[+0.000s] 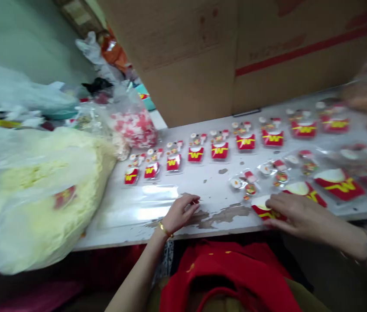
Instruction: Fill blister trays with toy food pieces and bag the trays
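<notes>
My right hand (289,212) lies at the near right table edge, thumb and fingers closed on a clear plastic pack (259,208) holding a red fries-carton shape with a yellow zigzag mark. Small round and red-and-white pieces show in the pack's upper part. Over the bare table middle is my left hand (181,211), fingers bent and thumb apart, with nothing visible in it. To its left, clear plastic film (138,206) lies flat and shiny. More such packs overlap on the right, among them a larger-looking one (341,184).
Several similar packs, one with a red carton shape (219,151), line the back of the white table (215,182). A cardboard box (196,60) stands behind. Left are a big bag of pale yellow pieces (86,173) and a bag of pink-and-white pieces (134,128).
</notes>
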`<state>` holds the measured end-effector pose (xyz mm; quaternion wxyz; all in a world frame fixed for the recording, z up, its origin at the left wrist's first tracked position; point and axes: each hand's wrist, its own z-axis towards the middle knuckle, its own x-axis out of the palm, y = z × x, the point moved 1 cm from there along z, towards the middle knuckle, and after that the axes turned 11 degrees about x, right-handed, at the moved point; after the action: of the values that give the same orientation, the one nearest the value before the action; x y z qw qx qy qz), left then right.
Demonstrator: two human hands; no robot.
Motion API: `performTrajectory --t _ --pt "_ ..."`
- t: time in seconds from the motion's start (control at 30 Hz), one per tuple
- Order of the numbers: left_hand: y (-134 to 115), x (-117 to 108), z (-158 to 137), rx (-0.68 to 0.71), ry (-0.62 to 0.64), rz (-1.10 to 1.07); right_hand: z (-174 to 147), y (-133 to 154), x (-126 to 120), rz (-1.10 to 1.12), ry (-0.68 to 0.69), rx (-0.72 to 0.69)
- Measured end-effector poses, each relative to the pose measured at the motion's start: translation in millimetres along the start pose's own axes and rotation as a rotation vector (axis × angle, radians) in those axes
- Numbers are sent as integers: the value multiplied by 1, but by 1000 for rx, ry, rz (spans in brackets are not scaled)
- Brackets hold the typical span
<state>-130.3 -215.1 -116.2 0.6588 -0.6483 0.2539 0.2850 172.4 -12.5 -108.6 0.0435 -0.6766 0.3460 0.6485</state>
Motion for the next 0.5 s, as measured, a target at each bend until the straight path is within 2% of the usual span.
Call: performTrajectory --t 0.07,0.13,0.23,0.3,0.4,0.5 --pt "10 -9 -15 -18 -40 53 1 29 24 -3 131 -13" --pt "25 -19 -31 -65 -122 152 9 47 38 42 207 -1" --pt "48 -30 -46 -148 -253 309 31 72 41 188 285 13" --pt "62 -30 -49 -191 -284 372 49 92 38 300 343 -7" --pt "76 -20 -48 -236 -276 422 71 114 33 345 310 -90" --pt "84 -11 -47 -247 -301 460 84 113 34 134 155 -229"
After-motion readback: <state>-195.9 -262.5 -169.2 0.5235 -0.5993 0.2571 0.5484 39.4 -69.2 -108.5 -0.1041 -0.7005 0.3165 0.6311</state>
